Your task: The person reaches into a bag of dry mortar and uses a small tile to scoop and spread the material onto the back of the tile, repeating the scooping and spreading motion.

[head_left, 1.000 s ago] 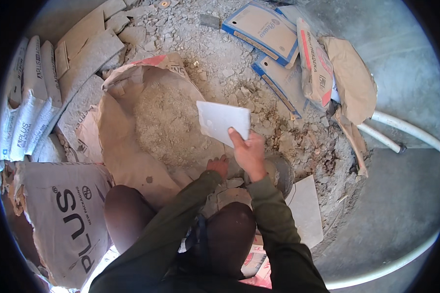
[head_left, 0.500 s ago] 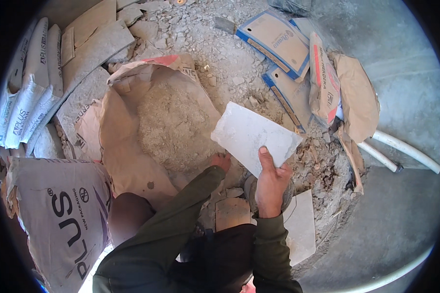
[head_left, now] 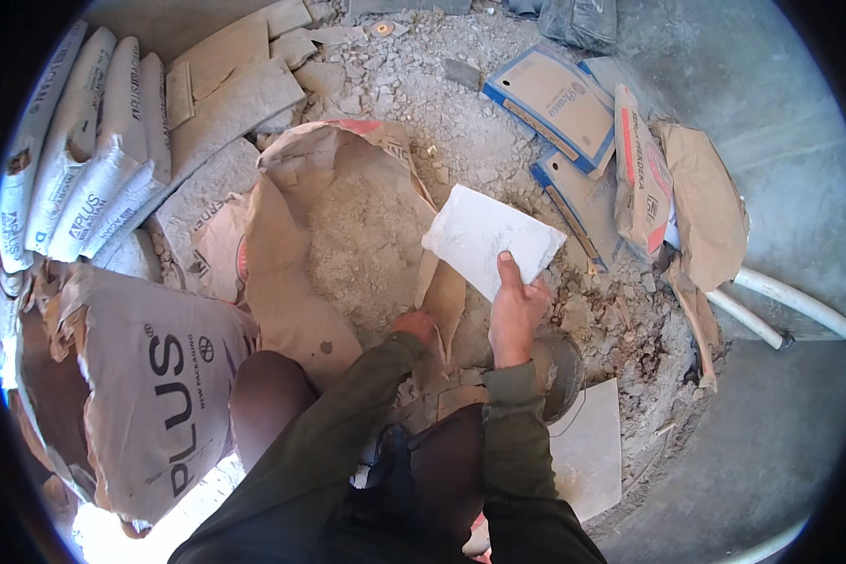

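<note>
Right hand (head_left: pixel 519 318): raised ahead of the knees, its forearm running up from the lower edge, closed on the near corner of a white slab (head_left: pixel 487 230), thumb flat across the top face.
Left hand (head_left: pixel 415 326): lower and to the left, reaching forward to the near edge of an open paper bag (head_left: pixel 296 282); its fingers are mostly hidden, so whether they grip the paper cannot be told.
White slab: roughly rectangular with a rough right edge, extending forward and left from the right hand, tilted, just beside the bag's right side.
Paper bag: spread wide around a heap of sandy powder (head_left: pixel 362 230), with a flap of paper standing beside the left hand.
Ground: broken rubble (head_left: pixel 399 85), meeting smooth grey concrete (head_left: pixel 752 414) at right; a pale tile (head_left: pixel 592 456) lies by the right forearm.
Left side: upright sacks (head_left: pixel 113 160) packed together, a large torn sack (head_left: pixel 160 385) nearer.
Far right: flat boxes (head_left: pixel 559 105) with blue edges, crumpled brown paper (head_left: pixel 707 202), white pipes (head_left: pixel 791 299).
</note>
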Tool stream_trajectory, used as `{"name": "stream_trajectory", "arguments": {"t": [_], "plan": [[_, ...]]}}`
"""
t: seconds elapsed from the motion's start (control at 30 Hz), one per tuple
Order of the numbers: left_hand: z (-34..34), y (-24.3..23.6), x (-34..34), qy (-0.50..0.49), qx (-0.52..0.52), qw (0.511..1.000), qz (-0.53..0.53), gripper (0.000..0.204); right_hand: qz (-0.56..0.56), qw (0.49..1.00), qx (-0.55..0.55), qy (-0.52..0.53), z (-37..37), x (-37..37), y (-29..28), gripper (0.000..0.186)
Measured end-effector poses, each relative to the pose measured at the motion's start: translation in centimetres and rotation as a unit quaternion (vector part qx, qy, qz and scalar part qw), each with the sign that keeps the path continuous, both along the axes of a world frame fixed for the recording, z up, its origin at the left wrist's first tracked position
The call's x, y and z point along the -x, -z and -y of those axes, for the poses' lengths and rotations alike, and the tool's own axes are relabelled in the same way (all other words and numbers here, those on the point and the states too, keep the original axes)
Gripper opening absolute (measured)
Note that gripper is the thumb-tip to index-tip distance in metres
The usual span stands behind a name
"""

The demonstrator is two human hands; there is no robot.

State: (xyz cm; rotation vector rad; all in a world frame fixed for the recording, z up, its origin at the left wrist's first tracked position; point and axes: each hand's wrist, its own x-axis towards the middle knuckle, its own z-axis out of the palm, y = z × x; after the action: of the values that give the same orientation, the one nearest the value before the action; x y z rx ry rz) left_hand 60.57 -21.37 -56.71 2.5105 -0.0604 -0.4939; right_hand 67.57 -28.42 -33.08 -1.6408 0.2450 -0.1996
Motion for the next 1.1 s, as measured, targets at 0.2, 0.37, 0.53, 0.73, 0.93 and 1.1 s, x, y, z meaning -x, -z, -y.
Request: {"name": "stream_trajectory", "arguments": {"t": [0.2, 0.37, 0.53, 0.73, 0.93, 1.1], "plan": [[-2.8, -7.6, 0.2, -0.126, 0.044, 0.99, 0.044, 0.022, 0.017, 0.998, -0.06, -0.003, -0.8, -0.1, -1.7, 0.027], [-2.4, -7.0, 1.7, -0.101, 0.055, 0.988, 0.108, 0.019, 0.044, 0.998, -0.029, -0.026, -0.9, 0.3, -1.7, 0.026], [-2.8, -4.0, 1.0, -0.126, 0.024, 0.992, 0.01, 0.017, 0.014, 0.999, -0.038, -0.037, 0.0, 0.3, -0.4, 0.025], [-4.3, -9.6, 2.1, -0.171, 0.102, 0.96, 0.198, 0.021, 0.015, 0.997, -0.078, -0.02, -0.3, 1.0, -3.0, 0.026], [-2.0, -5.1, 4.5, -0.119, 0.062, 0.99, 0.035, 0.027, 0.028, 0.995, -0.094, -0.027, -0.5, 0.6, -1.5, 0.026], [0.2, -7.1, 8.5, -0.022, -0.009, 0.993, 0.118, 0.056, 0.013, 0.993, -0.112, -0.025, 0.5, 0.1, -1.1, 0.026]]}}
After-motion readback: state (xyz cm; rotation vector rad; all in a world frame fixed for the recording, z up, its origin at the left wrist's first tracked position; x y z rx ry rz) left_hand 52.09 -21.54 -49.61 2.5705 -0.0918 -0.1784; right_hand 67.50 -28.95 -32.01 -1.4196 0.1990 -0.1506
